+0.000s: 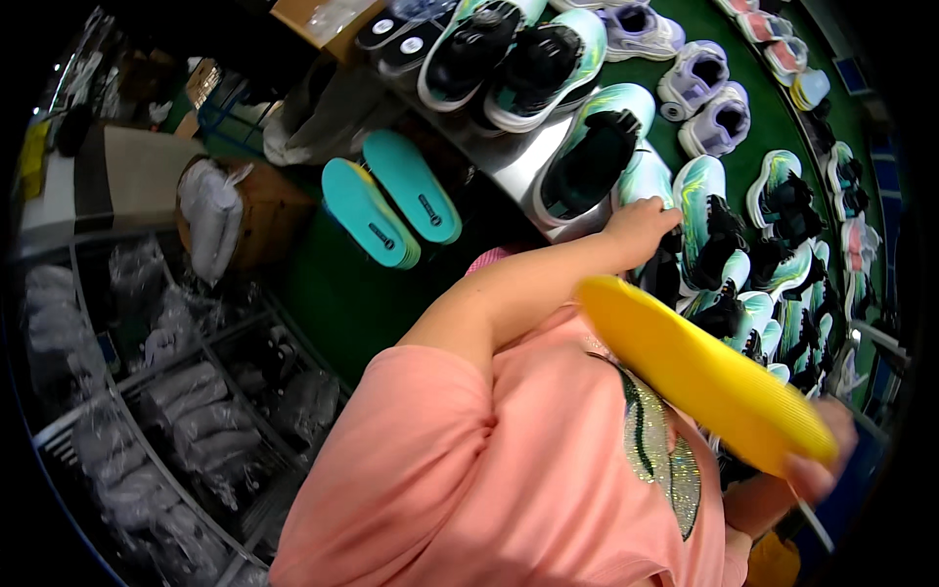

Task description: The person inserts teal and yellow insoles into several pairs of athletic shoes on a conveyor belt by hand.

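Observation:
My left hand [641, 233] reaches across to the crowded work surface, its fingers closed on a black sneaker with a white-and-green patterned sole [646, 181]; part of that shoe is hidden behind the hand. Blurred by motion, my right hand [820, 455] grips one end of a yellow insole [709, 372], which slants across the front of my pink shirt. A thin white strip [814, 525] shows just below the right hand. Right beside the left hand stand another black-and-green sneaker [585, 161] and more of the same kind [709, 225].
Turquoise insoles [389, 210] lie in two piles at the left of the shoes. Lilac sneakers [706, 93] stand farther back on the green surface. A cardboard box [264, 220] and a rack [201, 342] of plastic-wrapped items fill the left side. More sneakers [856, 245] line the far right.

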